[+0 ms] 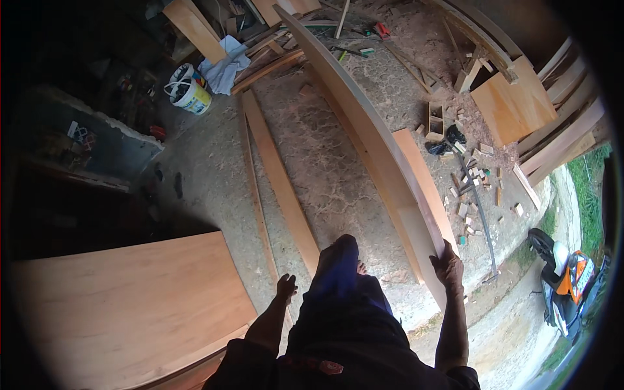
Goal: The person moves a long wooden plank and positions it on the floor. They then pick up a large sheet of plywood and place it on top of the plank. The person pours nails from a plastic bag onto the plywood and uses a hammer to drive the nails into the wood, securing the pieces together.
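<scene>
My right hand is wrapped round the near end of a long, wide wooden board. The board stands on its edge and runs away from me toward the far middle, bending with the lens. My left hand hangs at my left side, holding nothing, its fingers loosely bent. Nearest to it are a thin wooden strip and a flat plank lying on the floor. Another reddish board shows just right of the long one.
At the lower left lies a big wooden panel. A white bucket and a pale cloth are farther off. To the right are scattered wood blocks, a metal bar clamp, leaning boards and a motorbike.
</scene>
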Tool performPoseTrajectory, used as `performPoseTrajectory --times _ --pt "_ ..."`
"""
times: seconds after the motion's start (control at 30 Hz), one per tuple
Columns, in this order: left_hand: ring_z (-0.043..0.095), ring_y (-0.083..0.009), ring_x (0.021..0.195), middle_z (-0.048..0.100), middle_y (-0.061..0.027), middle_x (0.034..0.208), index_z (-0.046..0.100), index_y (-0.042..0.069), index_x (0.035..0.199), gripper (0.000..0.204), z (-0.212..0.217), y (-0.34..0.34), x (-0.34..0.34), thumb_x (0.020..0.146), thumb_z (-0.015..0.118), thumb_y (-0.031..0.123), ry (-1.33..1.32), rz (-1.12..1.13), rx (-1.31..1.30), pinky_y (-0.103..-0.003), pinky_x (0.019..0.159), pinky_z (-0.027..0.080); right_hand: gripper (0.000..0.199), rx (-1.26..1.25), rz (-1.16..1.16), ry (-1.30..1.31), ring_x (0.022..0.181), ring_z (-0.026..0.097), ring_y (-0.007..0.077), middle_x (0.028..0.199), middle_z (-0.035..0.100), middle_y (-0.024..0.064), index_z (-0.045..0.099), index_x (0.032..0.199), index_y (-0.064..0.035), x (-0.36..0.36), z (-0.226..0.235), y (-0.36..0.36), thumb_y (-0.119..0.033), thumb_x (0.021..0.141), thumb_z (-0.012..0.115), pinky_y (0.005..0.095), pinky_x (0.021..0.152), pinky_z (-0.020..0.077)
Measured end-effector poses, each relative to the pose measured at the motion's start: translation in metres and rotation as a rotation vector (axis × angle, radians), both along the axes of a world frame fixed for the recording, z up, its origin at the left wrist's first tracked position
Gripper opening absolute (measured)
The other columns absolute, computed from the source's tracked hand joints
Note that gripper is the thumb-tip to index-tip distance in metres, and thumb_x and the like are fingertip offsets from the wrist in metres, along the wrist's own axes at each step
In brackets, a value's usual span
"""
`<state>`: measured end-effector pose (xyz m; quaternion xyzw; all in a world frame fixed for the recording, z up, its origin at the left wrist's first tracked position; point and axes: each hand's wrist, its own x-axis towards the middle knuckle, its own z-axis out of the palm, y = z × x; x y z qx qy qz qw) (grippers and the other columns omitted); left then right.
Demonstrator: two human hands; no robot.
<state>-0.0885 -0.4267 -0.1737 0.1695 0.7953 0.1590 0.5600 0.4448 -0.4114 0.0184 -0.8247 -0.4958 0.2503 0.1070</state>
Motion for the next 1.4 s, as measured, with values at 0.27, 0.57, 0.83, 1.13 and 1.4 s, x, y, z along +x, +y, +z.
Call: performPoseTrajectory --times 0.27,0.57,0.83,1.13,1.4 --pt "0.060 -0.0150 0.067 0.067 -0.0091 0.094 0.048 0.003 0.141 0.058 -0.008 0.023 -0.018 0.092 0.061 0.032 -0.079 -0.200 0.258 -0.032 0.055 0.047 0.074 0.172 0.160 0.040 0.093 0.067 0.0435 0.104 0.070 0.0208 0.042 0.140 -0.0145 -0.025 -0.037 0.044 -0.022 0.075 0.078 0.0511 0.077 0.0539" --pt "0.062 -0.0210 0.103 0.060 -0.0171 0.127 0.052 0.001 0.136 0.052 0.030 0.085 -0.022 0.097 0.061 0.035 -0.113 -0.192 0.228 -0.032 0.084 0.051 0.076 0.012 0.142 0.015 0.084 0.070 0.0387 0.091 0.071 0.0216 0.045 0.143 -0.0112 -0.132 -0.061 0.032 -0.004 0.069 0.062 0.0455 0.072 0.0558" --pt "0.059 -0.0223 0.114 0.057 -0.0204 0.133 0.039 -0.004 0.144 0.061 0.023 0.167 -0.048 0.098 0.060 0.030 -0.460 -0.408 0.454 -0.032 0.091 0.052 0.081 -0.014 0.196 -0.105 0.096 0.067 0.0420 0.129 0.059 0.0264 0.035 0.148 -0.0076 -0.296 -0.113 0.004 -0.002 0.070 0.060 0.0487 0.078 0.0560" --pt "0.068 -0.0228 0.089 0.069 -0.0178 0.107 0.048 -0.004 0.138 0.059 0.012 0.154 -0.303 0.093 0.063 0.031 0.048 -0.572 0.264 -0.035 0.077 0.054 0.082 -0.216 0.073 -0.089 0.126 0.056 0.0373 0.141 0.051 0.0262 0.033 0.151 -0.0161 -0.335 -0.131 0.003 -0.002 0.074 0.057 0.0461 0.097 0.0513" --pt "0.059 -0.0172 0.061 0.064 -0.0115 0.082 0.040 -0.001 0.145 0.063 0.043 0.082 -0.449 0.093 0.059 0.029 0.234 -0.230 -0.023 -0.033 0.053 0.049 0.079 -0.165 0.041 -0.109 0.103 0.066 0.0360 0.133 0.060 0.0133 0.038 0.148 -0.0188 -0.289 -0.107 0.007 -0.002 0.073 0.057 0.0458 0.086 0.0541"
